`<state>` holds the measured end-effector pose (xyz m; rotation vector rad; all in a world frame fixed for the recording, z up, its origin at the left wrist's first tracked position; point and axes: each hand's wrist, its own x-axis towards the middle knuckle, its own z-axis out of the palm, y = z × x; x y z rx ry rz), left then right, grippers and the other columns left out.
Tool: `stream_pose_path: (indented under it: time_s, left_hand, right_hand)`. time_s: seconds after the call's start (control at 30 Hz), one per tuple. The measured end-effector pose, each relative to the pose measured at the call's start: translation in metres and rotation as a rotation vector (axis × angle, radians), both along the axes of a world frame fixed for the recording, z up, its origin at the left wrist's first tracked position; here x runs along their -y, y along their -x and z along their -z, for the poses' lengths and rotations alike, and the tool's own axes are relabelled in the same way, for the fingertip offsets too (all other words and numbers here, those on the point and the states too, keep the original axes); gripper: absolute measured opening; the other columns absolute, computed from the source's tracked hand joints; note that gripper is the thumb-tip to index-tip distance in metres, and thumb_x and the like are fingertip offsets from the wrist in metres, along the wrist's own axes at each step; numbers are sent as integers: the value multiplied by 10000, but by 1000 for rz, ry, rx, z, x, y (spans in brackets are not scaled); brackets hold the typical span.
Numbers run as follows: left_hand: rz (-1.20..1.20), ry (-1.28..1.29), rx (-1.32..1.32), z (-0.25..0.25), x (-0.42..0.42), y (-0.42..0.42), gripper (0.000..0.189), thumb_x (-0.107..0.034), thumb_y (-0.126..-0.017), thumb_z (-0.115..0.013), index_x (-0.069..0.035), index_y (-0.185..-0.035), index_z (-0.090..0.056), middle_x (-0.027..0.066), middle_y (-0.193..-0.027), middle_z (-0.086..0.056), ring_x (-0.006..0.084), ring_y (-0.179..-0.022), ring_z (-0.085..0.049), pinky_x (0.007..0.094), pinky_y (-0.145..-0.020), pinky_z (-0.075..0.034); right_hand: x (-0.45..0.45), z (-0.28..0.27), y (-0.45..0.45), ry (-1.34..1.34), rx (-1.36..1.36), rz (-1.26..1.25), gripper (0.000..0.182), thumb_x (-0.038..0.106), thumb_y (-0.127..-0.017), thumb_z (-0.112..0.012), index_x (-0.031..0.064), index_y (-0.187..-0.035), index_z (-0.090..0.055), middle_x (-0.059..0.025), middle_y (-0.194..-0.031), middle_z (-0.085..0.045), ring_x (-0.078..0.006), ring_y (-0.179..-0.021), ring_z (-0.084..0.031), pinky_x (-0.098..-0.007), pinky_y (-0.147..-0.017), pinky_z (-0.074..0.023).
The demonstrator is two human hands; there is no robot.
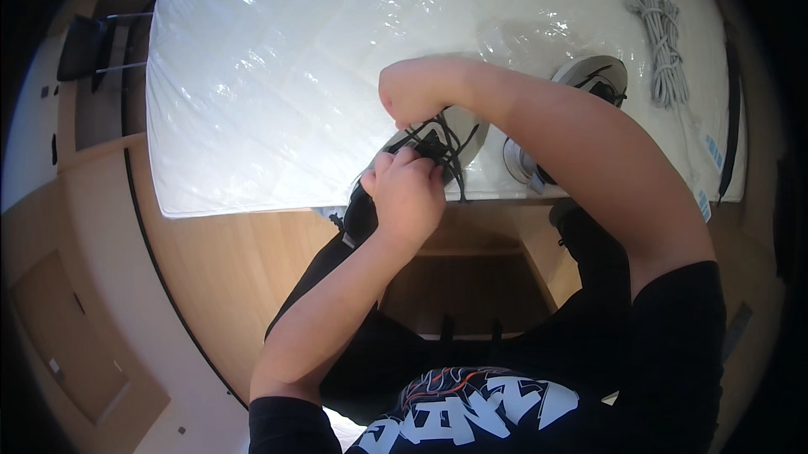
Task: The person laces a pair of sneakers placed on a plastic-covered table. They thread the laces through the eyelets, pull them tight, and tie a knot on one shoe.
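A grey and black lace-up shoe (475, 132) lies at the near edge of a plastic-covered mattress (252, 107), its black heel towards me and its toe pointing away to the right. My left hand (410, 186) grips it across the lacing, fingers curled over the eyelets. Bent sharply at the wrist, my right hand (416, 91) is closed at the far side of the lacing, on the black shoelaces (453, 145). Its fingertips are mostly hidden. Several lace strands hang loosely over the shoe's front.
Behind my right forearm is a second grey shoe (587, 69), partly covered. A round white object (516, 160) sits near the mattress edge, half hidden. Farther right lies a tied bundle of grey cord (659, 44). A black chair (82, 47) stands at the left.
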<state>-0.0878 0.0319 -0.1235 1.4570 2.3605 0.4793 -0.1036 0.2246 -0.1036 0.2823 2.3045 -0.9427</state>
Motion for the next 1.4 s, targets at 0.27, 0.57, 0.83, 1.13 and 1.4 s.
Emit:
stream_pose_path:
  time_s: [0.27,0.57,0.83,1.13,1.4]
  left_hand:
    - [150,-79,77,-21,6,32,80,-96,-747,-669,-101,-827,-682,50,-890,-630,296,-909,-567,426,-778,-396]
    - [322,-110,140,-40,9,64,328,-20,-688,-674,-70,-1008,-618,140,-1045,-611,364,-1034,-563,421,-896,-477]
    - [431,-194,56,-37,10,77,320,38,-751,-589,-41,-1058,-627,159,-1040,-647,362,-980,-608,418,-853,-508]
    - [377,-179,40,-31,4,78,351,34,-736,-562,-52,-1075,-596,147,-1005,-611,367,-951,-589,444,-820,-497]
    - [407,-148,91,-31,-16,66,245,-38,-730,-625,-81,-971,-625,114,-969,-602,327,-936,-603,429,-788,-509]
  right_hand:
    - [2,-2,-54,-392,-583,275,128,160,-788,-694,51,-841,-653,-138,-778,-638,-330,-769,-615,-440,-681,-489]
    - [84,4,-142,-310,-493,450,216,274,-815,-710,86,-834,-604,-120,-809,-621,-341,-799,-611,-450,-689,-484]
    - [44,16,-107,-382,-532,800,309,320,-823,-687,71,-1001,-652,-146,-995,-653,-356,-931,-625,-469,-803,-504]
    - [7,-66,-143,812,-223,674,215,221,-882,-646,57,-748,-606,-5,-665,-571,-107,-670,-525,-266,-652,-430]
    - [-43,-172,-195,1158,-706,797,260,287,-1008,-486,33,-1022,-537,-23,-790,-532,-159,-749,-522,-322,-790,-431]
